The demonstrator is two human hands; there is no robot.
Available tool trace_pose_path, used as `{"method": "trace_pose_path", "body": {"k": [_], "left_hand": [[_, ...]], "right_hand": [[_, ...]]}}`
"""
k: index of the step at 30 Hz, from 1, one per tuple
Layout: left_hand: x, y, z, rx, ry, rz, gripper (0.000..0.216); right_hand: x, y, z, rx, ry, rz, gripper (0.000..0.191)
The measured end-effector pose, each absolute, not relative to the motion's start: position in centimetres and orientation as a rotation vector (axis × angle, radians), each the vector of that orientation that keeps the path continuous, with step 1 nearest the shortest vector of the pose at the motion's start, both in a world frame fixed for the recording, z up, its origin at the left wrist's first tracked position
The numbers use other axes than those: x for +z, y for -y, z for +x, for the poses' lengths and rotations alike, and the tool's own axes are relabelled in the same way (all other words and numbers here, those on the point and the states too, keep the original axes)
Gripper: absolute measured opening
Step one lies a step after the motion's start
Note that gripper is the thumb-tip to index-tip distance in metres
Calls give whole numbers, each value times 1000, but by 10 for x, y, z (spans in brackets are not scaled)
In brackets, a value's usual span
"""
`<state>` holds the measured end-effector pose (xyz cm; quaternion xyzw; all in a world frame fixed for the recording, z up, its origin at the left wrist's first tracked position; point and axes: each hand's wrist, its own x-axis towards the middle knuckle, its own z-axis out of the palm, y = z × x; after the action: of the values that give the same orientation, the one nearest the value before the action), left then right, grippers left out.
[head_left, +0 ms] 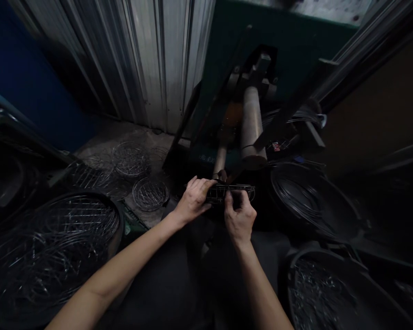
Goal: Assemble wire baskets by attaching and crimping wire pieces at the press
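Both of my hands are at a small wire rack (pixel 248 191) in the middle of the view, just below the machine's lower arm (pixel 220 160). My left hand (pixel 195 197) grips the rack's left side, its thumb reaching over the top. With fingers closed, my right hand (pixel 240 213) pinches at the rack's front near the centre. Whether a small piece sits in that pinch is hidden. A thick metal cylinder (pixel 252 123) of the machine juts out just above and to the right of the rack.
Round wire grids (pixel 150 193) lie on the floor at left. A large tub (pixel 119 215) heaped with wire grids stands nearer. To the right are a basin (pixel 344 211) with wire rings and another tub (pixel 291 275) of small metal parts. The green machine (pixel 296 46) stands ahead beside corrugated metal sheeting (pixel 158 59).
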<state>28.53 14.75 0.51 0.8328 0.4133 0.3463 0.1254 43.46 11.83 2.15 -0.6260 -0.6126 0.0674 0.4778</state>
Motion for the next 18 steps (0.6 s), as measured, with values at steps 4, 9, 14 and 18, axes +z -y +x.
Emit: {"method": "trace_pose_path", "body": {"k": [4, 9, 14, 18], "left_hand": [[2, -153, 285, 1015, -1202, 2441, 62], [3, -156, 285, 1002, -1223, 2481, 62], [7, -156, 282, 944, -1270, 2557, 59], [5, -158, 282, 981, -1266, 2585, 55]], "right_hand": [[20, -123, 435, 146, 1496, -1528, 23], [20, -125, 433, 160, 1486, -1556, 25], [20, -123, 432, 165, 1477, -1570, 25], [18, -123, 428, 196, 1482, -1565, 25]]}}
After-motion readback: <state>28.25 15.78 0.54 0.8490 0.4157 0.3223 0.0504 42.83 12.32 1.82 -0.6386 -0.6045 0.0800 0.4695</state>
